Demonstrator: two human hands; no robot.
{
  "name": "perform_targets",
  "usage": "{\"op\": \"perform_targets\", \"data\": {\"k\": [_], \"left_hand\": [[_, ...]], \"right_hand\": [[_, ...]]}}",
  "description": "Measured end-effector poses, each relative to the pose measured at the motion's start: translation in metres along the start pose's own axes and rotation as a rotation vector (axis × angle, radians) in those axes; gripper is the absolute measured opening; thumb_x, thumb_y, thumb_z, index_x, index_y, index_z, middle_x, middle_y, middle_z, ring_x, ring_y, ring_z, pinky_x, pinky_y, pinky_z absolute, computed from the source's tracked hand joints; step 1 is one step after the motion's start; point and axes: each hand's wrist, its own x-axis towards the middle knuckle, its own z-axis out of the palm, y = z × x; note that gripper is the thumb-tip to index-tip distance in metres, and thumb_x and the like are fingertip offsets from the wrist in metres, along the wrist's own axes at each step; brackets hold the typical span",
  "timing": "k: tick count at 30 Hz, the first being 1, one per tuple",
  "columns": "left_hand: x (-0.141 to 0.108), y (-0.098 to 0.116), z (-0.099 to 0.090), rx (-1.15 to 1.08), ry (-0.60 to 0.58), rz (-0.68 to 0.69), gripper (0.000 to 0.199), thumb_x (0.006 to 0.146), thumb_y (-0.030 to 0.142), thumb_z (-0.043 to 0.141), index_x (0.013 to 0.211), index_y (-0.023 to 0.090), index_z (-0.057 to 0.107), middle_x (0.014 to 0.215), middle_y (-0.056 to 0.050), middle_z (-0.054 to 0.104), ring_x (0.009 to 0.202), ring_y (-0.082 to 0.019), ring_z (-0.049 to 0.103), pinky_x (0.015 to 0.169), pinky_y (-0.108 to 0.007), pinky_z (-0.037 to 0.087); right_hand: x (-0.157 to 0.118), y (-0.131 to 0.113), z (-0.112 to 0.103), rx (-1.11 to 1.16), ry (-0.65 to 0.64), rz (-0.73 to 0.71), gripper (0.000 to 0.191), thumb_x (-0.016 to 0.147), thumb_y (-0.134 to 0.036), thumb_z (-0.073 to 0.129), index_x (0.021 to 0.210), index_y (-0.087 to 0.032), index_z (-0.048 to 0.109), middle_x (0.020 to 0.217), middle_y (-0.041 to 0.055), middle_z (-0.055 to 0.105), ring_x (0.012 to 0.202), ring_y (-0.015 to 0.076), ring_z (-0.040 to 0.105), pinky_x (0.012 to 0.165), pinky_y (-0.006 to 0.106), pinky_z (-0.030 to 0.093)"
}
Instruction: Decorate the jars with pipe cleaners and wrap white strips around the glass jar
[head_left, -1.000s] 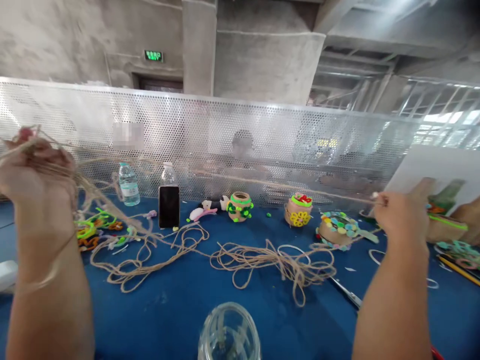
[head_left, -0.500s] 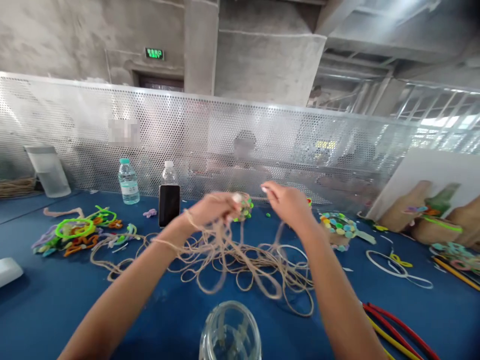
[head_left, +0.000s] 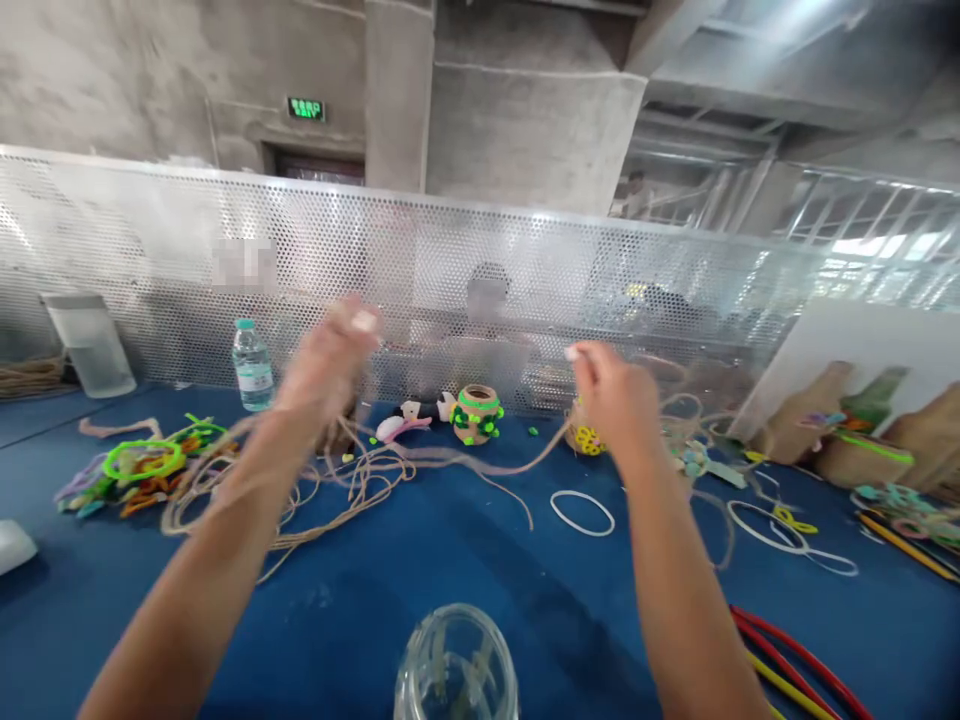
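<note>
Both hands are up over the blue table [head_left: 352, 610] with a gap between them, and there's brown twine [head_left: 491, 468] everywhere. The right hand [head_left: 619, 395] has its fingers curled closed round the twine, with blurry loops fanning out past its outer side. The left hand [head_left: 337, 350] is pretty smeared, so honestly I can't tell whether its fingers are apart or clamped on anything; some strands show just below it. A single strand sags across the middle toward the right hand, while the messy loops lie on the table around the left forearm, right beside a heap of colored fuzzy stems [head_left: 150, 475]. Between the hands, further back, sits a small pot with green trim [head_left: 478, 418], upright, and another with a yellow flower [head_left: 589, 440] is partly hidden behind the right hand. There's a white ring [head_left: 592, 533] lying flat in front of those, an open glass jar [head_left: 456, 665] at the near edge, red rods [head_left: 806, 650] lower right, and a water bottle [head_left: 253, 370] standing back left.
</note>
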Motion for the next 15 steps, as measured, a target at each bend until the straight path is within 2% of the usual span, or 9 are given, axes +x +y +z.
{"op": "perform_targets", "data": {"k": [2, 3, 5, 6, 8, 12, 15], "left_hand": [[-0.02, -0.032, 0.037, 0.063, -0.275, -0.13, 0.016, 0.084, 0.024, 0.061, 0.089, 0.011, 0.07, 0.075, -0.002, 0.065, 0.075, -0.013, 0.06, 0.069, -0.021, 0.05], [-0.029, -0.045, 0.05, 0.098, -0.419, -0.193, 0.013, 0.077, 0.021, 0.069, 0.085, 0.011, 0.07, 0.071, -0.002, 0.066, 0.067, -0.013, 0.06, 0.064, -0.022, 0.05], [-0.04, -0.058, 0.06, 0.16, -0.647, -0.302, 0.011, 0.068, 0.016, 0.077, 0.077, 0.013, 0.069, 0.061, -0.001, 0.065, 0.052, -0.012, 0.056, 0.053, -0.022, 0.046], [-0.04, -0.059, 0.058, 0.178, -0.696, -0.33, 0.01, 0.069, 0.017, 0.077, 0.073, 0.013, 0.068, 0.056, 0.0, 0.063, 0.046, -0.01, 0.052, 0.047, -0.021, 0.042], [-0.03, -0.051, 0.039, 0.184, -0.667, -0.329, 0.012, 0.077, 0.024, 0.07, 0.07, 0.014, 0.066, 0.049, 0.002, 0.056, 0.037, -0.007, 0.044, 0.04, -0.019, 0.034], [0.012, -0.009, -0.026, 0.116, -0.352, -0.161, 0.021, 0.088, 0.032, 0.058, 0.073, 0.017, 0.061, 0.046, 0.007, 0.043, 0.033, -0.002, 0.026, 0.043, -0.018, 0.034], [0.031, 0.024, -0.07, 0.08, -0.15, -0.01, 0.026, 0.093, 0.039, 0.051, 0.081, 0.019, 0.063, 0.046, 0.008, 0.037, 0.034, -0.003, 0.022, 0.046, -0.019, 0.034]], "right_hand": [[-0.006, -0.044, 0.005, -0.064, -0.124, -0.132, 0.035, 0.095, -0.032, 0.039, 0.116, -0.018, 0.063, 0.065, 0.0083, 0.067, 0.056, 0.0192, 0.059, 0.053, 0.026, 0.027], [-0.009, -0.059, 0.009, -0.091, -0.169, -0.17, 0.034, 0.095, -0.032, 0.04, 0.117, -0.019, 0.062, 0.065, 0.008, 0.067, 0.055, 0.0192, 0.059, 0.052, 0.026, 0.026], [-0.013, -0.071, 0.017, -0.11, -0.219, -0.205, 0.032, 0.095, -0.032, 0.042, 0.116, -0.02, 0.062, 0.067, 0.0082, 0.068, 0.056, 0.0195, 0.06, 0.051, 0.026, 0.024], [-0.013, -0.068, 0.021, -0.103, -0.229, -0.21, 0.031, 0.094, -0.031, 0.042, 0.115, -0.02, 0.062, 0.069, 0.0084, 0.069, 0.058, 0.0198, 0.061, 0.051, 0.026, 0.025], [-0.01, -0.048, 0.03, -0.067, -0.246, -0.198, 0.03, 0.094, -0.028, 0.041, 0.113, -0.02, 0.063, 0.073, 0.0086, 0.07, 0.062, 0.02, 0.063, 0.053, 0.026, 0.028], [0.004, 0.014, 0.04, -0.037, -0.283, -0.105, 0.028, 0.084, -0.015, 0.043, 0.094, -0.014, 0.069, 0.077, 0.0133, 0.072, 0.069, 0.0241, 0.065, 0.057, 0.028, 0.036], [0.012, 0.048, 0.035, 0.117, -0.356, 0.01, 0.027, 0.081, -0.02, 0.045, 0.093, -0.014, 0.069, 0.082, 0.0139, 0.073, 0.076, 0.0274, 0.067, 0.064, 0.032, 0.043]]}}
